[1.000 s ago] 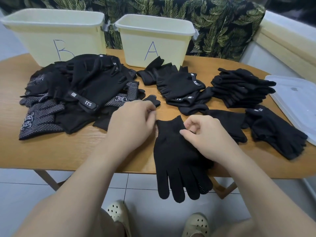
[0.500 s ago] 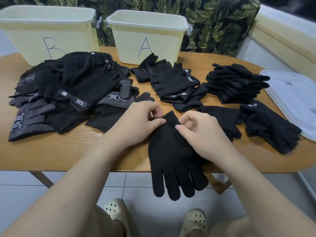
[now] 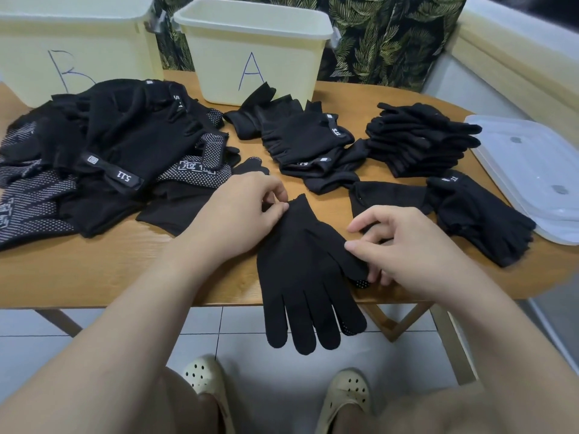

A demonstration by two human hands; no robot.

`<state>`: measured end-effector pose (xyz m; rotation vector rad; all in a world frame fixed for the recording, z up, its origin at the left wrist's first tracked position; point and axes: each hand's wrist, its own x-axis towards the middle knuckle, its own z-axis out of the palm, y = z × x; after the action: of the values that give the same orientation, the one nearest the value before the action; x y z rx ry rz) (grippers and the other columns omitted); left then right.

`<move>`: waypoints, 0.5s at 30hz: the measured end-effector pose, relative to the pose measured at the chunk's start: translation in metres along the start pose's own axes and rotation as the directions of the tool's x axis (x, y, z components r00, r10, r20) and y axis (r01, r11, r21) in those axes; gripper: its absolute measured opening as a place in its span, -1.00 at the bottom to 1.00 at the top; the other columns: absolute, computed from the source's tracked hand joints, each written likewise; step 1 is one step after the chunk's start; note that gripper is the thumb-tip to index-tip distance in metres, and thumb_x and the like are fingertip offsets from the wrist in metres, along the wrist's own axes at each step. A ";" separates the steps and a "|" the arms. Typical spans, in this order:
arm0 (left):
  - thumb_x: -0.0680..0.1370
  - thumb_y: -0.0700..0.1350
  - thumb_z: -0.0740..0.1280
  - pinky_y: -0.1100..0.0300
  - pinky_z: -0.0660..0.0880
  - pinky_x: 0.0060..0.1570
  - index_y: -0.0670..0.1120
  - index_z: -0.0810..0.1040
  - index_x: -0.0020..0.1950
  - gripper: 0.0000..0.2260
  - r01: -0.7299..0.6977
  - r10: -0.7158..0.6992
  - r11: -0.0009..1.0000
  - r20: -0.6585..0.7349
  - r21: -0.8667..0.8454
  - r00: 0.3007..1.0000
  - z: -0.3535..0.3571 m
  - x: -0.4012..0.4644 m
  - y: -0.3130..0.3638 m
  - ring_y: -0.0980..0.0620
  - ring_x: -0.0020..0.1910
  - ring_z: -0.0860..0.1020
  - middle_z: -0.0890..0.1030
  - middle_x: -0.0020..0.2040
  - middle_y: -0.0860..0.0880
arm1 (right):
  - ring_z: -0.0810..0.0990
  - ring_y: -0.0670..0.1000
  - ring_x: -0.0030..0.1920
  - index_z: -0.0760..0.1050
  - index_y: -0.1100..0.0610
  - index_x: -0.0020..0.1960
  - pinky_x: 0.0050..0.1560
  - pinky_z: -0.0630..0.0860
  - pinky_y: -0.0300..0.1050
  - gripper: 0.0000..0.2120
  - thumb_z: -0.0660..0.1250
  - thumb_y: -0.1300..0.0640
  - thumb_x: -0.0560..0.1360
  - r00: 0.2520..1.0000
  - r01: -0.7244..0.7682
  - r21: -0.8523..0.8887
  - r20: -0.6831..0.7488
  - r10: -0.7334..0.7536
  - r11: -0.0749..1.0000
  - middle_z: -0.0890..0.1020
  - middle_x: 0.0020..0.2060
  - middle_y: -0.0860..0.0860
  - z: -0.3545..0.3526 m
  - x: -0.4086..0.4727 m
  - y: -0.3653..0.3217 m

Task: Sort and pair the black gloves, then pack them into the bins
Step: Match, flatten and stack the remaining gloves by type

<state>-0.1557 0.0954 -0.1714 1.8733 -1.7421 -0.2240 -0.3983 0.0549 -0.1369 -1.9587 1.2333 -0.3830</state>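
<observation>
**Pairing step: glove pair being squared up at worktop edge**

Mid-pairing, not yet packing. Plain black glove (image 3: 300, 261) flat at near edge of worktop (image 3: 94, 270), fingers hanging over the edge; dotted palm of a second glove peeking out underneath at thumb and little finger, so looks like two already stacked. Left hand (image 3: 238, 211) pinching the cuff corner. Right hand (image 3: 404, 245) pinching the thumb of the glove between thumb and fingers, other fingers curled.

Next move, as judged: line up cuffs and fingers of the two layers, fold or gather as one, then lift to a bin. Needs grip through both layers, otherwise bottom one slides off the edge.

Around:
- Bin A (image 3: 257, 57) and bin B (image 3: 69, 48) at far side of worktop, side by side; contents not visible from here.
- Big unsorted heap (image 3: 119, 151) left, mixed types, some dotted, some with tagged straps; touching bin B front.
- Fingerless pile (image 3: 307, 142) right in front of bin A, partly in the reach path.
- Neat stack (image 3: 419, 139) further right; loose gloves (image 3: 470, 214) near right hand.
- Clear lids (image 3: 532, 170) at right edge.

Which bin for this type: cannot tell.
</observation>
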 end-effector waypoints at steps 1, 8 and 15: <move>0.59 -0.01 0.38 0.14 0.43 -0.02 0.04 0.63 0.03 -0.93 -0.016 0.017 1.000 -0.014 0.026 1.000 0.001 0.000 0.001 0.08 -0.09 0.50 0.53 -0.13 0.13 | 0.59 -0.08 -0.51 0.58 -0.01 0.03 -0.40 0.49 -0.28 -0.92 0.45 0.11 0.56 1.000 -0.009 -0.002 0.018 0.009 1.000 0.69 -0.39 -0.02 0.000 -0.001 0.001; 0.60 0.06 0.38 -0.01 0.48 0.14 -0.01 0.62 0.15 -0.80 -0.112 0.114 0.992 -0.031 0.059 0.993 0.012 0.000 0.014 0.01 0.03 0.51 0.55 -0.02 0.07 | 0.56 -0.16 -0.47 0.57 -0.07 0.03 -0.35 0.51 -0.17 -0.89 0.46 0.03 0.54 0.998 0.000 -0.022 0.062 0.002 1.000 0.69 -0.37 -0.04 -0.001 -0.006 0.008; 0.58 -0.03 0.43 -0.01 0.46 0.17 -0.02 0.63 0.11 -0.86 -0.038 0.038 0.999 -0.005 -0.005 0.999 0.017 0.005 0.019 0.01 0.03 0.51 0.51 -0.08 0.10 | 0.66 -0.09 -0.37 0.55 -0.01 0.06 -0.37 0.56 -0.15 -0.87 0.39 0.19 0.56 0.999 0.008 0.025 0.046 -0.009 1.000 0.69 -0.28 -0.02 -0.004 -0.009 0.017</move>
<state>-0.1799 0.0857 -0.1747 1.8339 -1.7703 -0.2093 -0.4155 0.0575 -0.1456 -1.9418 1.1861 -0.3537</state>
